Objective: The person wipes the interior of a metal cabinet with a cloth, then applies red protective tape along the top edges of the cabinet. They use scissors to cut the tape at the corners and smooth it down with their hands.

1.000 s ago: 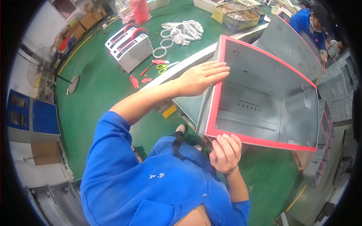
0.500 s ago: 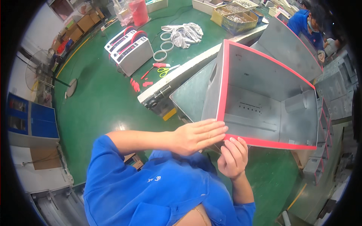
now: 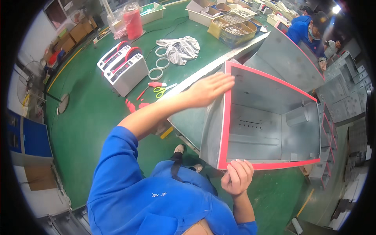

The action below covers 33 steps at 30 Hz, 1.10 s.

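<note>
A grey sheet-metal box (image 3: 256, 147) lies with its open face up, its rim covered by red tape (image 3: 226, 129). Flat and stretched out, my left hand (image 3: 211, 89) lies against the taped left rim, near the far left corner. My right hand (image 3: 238, 176) is bent around the near rim close to the near left corner, fingertips over the red tape and the thumb outside. What lies under my left fingers is hidden.
Green-handled scissors (image 3: 160, 91), a red-handled tool (image 3: 150, 88) and red tape scraps (image 3: 131, 105) lie left on the green table. Beyond are tape dispensers (image 3: 127, 72), white rings (image 3: 155, 73), a cloth (image 3: 182, 49) and a parts bin (image 3: 231, 33). A co-worker (image 3: 303, 33) stands far right.
My left hand has slid from the near left corner up along the left rim toward the far corner. My right hand stays by the near corner. The whole view has shifted.
</note>
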{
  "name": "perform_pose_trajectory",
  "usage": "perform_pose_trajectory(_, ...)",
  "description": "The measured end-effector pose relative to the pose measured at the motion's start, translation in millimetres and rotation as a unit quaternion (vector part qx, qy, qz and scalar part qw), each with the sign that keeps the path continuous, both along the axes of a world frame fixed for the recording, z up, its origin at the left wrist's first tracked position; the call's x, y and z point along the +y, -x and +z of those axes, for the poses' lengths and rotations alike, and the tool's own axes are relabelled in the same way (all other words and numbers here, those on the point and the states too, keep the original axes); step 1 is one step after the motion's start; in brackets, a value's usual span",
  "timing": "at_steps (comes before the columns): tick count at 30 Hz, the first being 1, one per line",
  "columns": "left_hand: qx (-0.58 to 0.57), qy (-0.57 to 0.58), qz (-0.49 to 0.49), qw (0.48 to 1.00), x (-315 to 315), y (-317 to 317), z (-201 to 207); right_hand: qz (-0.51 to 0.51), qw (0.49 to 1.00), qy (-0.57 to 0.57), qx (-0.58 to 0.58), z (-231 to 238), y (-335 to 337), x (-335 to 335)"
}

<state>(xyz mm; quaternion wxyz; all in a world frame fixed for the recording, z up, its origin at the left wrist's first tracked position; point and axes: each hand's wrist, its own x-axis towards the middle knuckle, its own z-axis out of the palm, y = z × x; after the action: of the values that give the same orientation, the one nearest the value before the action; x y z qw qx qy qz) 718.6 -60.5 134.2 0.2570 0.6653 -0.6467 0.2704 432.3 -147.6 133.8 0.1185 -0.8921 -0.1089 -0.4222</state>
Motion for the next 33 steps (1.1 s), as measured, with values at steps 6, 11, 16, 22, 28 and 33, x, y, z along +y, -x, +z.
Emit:
perform_pose_trajectory(6, -0.019, 0.000, 0.039, 0.999, -23, -51, -2, -0.032, 0.999, -0.012, -0.005, 0, -2, 6)
perform_pose_trajectory(11, -0.008, -0.016, 0.030, 0.999, -29, -65, -2, -0.064, 0.997, -0.036, -0.016, 0, -4, 12)
perform_pose_trajectory(16, -0.001, 0.014, 0.030, 0.999, -28, -52, -1, -0.070, 0.996, -0.045, -0.013, 2, -5, 14)
perform_pose_trajectory(22, 0.039, 0.021, -0.039, 0.998, 3, 27, -1, -0.070, 0.997, -0.038, -0.012, 1, -5, 15)
perform_pose_trajectory(28, 0.091, -0.014, -0.136, 0.986, 48, 117, 10, -0.068, 0.997, -0.026, -0.014, 2, -5, 15)
perform_pose_trajectory(33, 0.113, -0.014, -0.156, 0.981, 60, 152, 10, -0.067, 0.997, -0.025, -0.017, 2, -2, 12)
